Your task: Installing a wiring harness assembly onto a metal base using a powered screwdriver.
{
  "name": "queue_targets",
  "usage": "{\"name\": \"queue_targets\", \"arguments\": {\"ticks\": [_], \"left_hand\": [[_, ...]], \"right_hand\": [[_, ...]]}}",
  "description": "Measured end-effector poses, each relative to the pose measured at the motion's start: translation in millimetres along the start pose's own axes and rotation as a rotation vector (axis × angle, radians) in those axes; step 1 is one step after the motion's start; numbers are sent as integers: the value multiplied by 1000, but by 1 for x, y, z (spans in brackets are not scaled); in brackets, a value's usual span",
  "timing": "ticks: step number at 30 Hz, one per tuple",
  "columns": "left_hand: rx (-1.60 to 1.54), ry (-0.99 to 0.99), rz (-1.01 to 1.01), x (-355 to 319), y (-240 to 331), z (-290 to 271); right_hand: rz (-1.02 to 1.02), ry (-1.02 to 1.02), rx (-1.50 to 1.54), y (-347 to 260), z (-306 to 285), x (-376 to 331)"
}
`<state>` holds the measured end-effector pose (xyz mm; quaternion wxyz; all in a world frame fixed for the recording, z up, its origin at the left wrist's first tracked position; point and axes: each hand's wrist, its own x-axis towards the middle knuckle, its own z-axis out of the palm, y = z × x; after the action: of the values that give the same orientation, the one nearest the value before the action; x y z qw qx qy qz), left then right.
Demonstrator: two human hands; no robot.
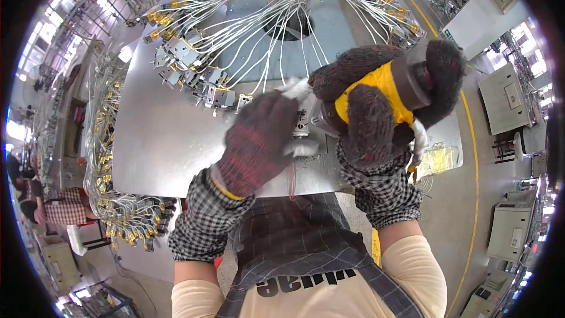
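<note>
My left hand, in a dark knitted glove with a checked sleeve cover, reaches over the metal table and pinches white wires beside a small grey switch part. My right hand, gloved the same way, grips a yellow and grey power screwdriver held over that part. A ring of grey switch parts with white wires ending in brass terminals fans across the far side of the table.
Bundles of white wires with brass terminals hang off the table's left edge. A person in a checked shirt sits at the far left. Grey machines stand at the right beyond a yellow floor line.
</note>
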<state>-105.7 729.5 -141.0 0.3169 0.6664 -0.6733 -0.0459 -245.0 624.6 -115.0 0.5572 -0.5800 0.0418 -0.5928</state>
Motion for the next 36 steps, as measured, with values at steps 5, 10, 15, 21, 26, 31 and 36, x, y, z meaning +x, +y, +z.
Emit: {"name": "queue_targets", "arguments": {"ticks": [5,10,15,21,26,31,36], "left_hand": [[447,-125,84,-16,-42,-4],[-641,130,47,-14,-51,-16],[-358,52,-38,-12,-77,-37],[360,-239,-94,-14,-36,-18],[175,-56,-75,-16,-51,-12],[-59,-43,14,-25,-42,-8],[51,-42,5,-26,-39,6]], "right_hand": [[26,-34,32,5,3,1],[102,-72,152,11,4,3],[130,-206,518,21,-28,-11],[85,-16,85,12,-6,-4],[2,4,-177,9,-2,0],[-97,20,-68,9,3,-2],[267,127,358,15,-12,-6]]}}
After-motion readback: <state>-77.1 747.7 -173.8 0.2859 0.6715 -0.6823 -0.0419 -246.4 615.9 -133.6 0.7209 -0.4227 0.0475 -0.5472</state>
